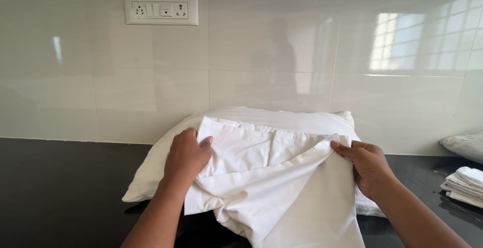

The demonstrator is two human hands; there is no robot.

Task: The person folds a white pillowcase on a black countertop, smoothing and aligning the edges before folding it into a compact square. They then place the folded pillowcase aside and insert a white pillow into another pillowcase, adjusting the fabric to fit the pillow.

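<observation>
A white pillow (pixel 282 118) lies on the black countertop (pixel 60 192) against the tiled wall. A white pillowcase (pixel 271 177) is draped over its front, rumpled and hanging toward me. My left hand (pixel 186 155) grips the pillowcase's left edge near the pillow's left side. My right hand (pixel 367 165) pinches the cloth's right edge at the pillow's right end. The pillow's lower front is hidden by the cloth.
A stack of folded white cloths (pixel 465 185) sits at the right edge of the counter, with another white pillow (pixel 465 146) behind it. A white switch and socket plate (pixel 161 10) is on the glossy wall.
</observation>
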